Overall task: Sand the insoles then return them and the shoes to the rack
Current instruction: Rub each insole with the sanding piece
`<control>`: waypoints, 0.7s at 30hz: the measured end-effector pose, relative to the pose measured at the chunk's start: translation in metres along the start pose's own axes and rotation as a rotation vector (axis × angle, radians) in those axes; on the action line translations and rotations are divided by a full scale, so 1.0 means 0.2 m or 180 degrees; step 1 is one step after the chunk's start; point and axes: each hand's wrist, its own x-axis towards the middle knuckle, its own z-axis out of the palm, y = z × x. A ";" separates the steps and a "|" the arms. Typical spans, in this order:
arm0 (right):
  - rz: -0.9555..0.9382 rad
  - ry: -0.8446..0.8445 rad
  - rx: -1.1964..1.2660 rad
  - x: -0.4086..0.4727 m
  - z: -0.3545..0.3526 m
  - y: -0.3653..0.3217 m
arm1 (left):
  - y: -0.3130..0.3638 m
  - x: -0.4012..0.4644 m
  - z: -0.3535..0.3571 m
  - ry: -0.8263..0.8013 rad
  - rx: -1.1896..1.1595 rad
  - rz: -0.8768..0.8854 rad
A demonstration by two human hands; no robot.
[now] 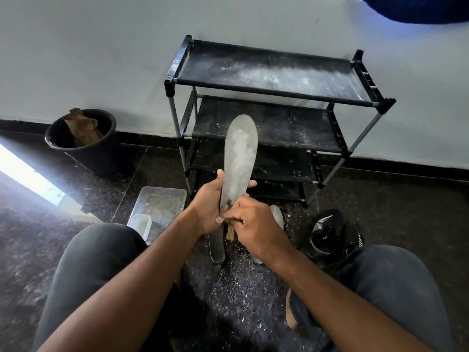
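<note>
Both hands met at the heel end of the long grey dust-whitened insole (239,158): the left hand (210,199) clasped its lower part, the right hand (250,222) pinched a small tan scrap of sandpaper (229,231) against it. Its long axis ran up and away toward the black three-tier shoe rack (279,97), so the unsanded length probably lay above the right hand.

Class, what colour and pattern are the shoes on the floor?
Black with white stripes, the shoes; clearest in the head view.

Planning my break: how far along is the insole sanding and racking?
Mid-job. The left hand holds a dusty insole while the right hand rubs sandpaper near its heel. Another insole and the shoes lie on the floor; the rack holds none yet.
</note>
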 end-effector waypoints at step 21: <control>-0.0236 0.0015 0.0043 0.02 -0.03 0.00 | -0.02 0.01 0.01 -0.0072 0.0037 0.0013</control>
